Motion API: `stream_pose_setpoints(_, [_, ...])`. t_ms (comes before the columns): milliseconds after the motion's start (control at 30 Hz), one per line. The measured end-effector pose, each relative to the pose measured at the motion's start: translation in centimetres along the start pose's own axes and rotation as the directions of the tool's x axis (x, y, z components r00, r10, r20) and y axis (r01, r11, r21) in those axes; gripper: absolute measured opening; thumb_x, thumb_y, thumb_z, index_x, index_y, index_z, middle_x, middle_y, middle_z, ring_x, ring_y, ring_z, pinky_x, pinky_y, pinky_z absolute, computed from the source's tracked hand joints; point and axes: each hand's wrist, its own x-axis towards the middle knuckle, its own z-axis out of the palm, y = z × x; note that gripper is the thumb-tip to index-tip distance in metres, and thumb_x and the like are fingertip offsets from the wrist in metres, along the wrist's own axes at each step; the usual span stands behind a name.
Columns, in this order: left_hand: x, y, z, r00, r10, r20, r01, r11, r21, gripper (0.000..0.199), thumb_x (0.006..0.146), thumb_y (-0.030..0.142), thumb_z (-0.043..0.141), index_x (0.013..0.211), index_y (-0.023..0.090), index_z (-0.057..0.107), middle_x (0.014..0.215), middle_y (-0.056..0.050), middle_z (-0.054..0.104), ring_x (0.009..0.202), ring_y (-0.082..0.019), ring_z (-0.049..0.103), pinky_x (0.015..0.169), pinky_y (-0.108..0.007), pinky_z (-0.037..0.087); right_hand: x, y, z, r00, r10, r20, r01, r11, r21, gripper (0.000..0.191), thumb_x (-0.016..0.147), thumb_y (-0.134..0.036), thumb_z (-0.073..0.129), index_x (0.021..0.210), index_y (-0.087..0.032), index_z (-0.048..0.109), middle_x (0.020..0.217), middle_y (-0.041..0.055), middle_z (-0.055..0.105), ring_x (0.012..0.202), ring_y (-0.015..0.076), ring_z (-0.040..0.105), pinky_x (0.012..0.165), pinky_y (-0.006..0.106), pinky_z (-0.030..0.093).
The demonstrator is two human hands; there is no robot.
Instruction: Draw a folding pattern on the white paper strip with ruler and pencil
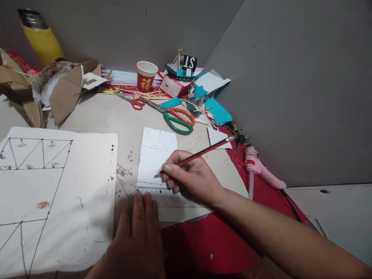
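Observation:
A narrow white sheet (154,164) with thin pencil lines and a row of triangles near its top lies at the centre. Across its lower part rests a clear ruler (157,190). My left hand (139,228) presses on the ruler's left end with its fingertips, fingers stretched out. In my right hand (192,174) is a red and black pencil (200,154), held in a writing grip; its tip is just above or on the sheet, over the ruler. Part of the ruler and sheet is hidden by the right hand.
A large sheet with drawn triangles (87,186) lies left. Behind are orange-and-green scissors (178,121), small red scissors (137,103), a paper cup (147,76), thin sticks, cardboard pieces (66,95) and a yellow bottle (43,44). A pink glue gun (263,168) lies right.

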Motion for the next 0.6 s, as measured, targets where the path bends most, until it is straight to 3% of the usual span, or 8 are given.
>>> stream_pose_setpoints(400, [0.06,-0.06,0.76,0.997,-0.072,0.037,0.074,0.996,-0.057,0.059,0.101,0.049,0.040,0.130,0.003,0.063,0.131,-0.025,0.066,0.123,-0.042,0.062,0.096,-0.051,0.046,0.32,0.00,-0.34,1.000,0.011,0.016,-0.013,0.995,0.104,0.034,0.081,-0.044,0.082,0.078,-0.017,0.062,0.065,-0.0017,0.067,0.049,0.0072,0.060,0.044,0.017,0.052])
stream_pose_setpoints(600, [0.28,-0.34,0.67,0.997,-0.073,0.032,0.074,0.995,-0.061,0.055,0.103,0.045,0.036,0.128,0.004,0.064,0.127,-0.022,0.069,0.120,-0.038,0.066,0.097,-0.049,0.046,0.23,-0.29,-0.44,0.999,0.020,0.039,-0.024,0.996,0.089,0.035,0.080,-0.045,0.082,0.077,-0.017,0.061,0.065,-0.0015,0.066,0.052,0.0074,0.059,0.047,0.018,0.051])
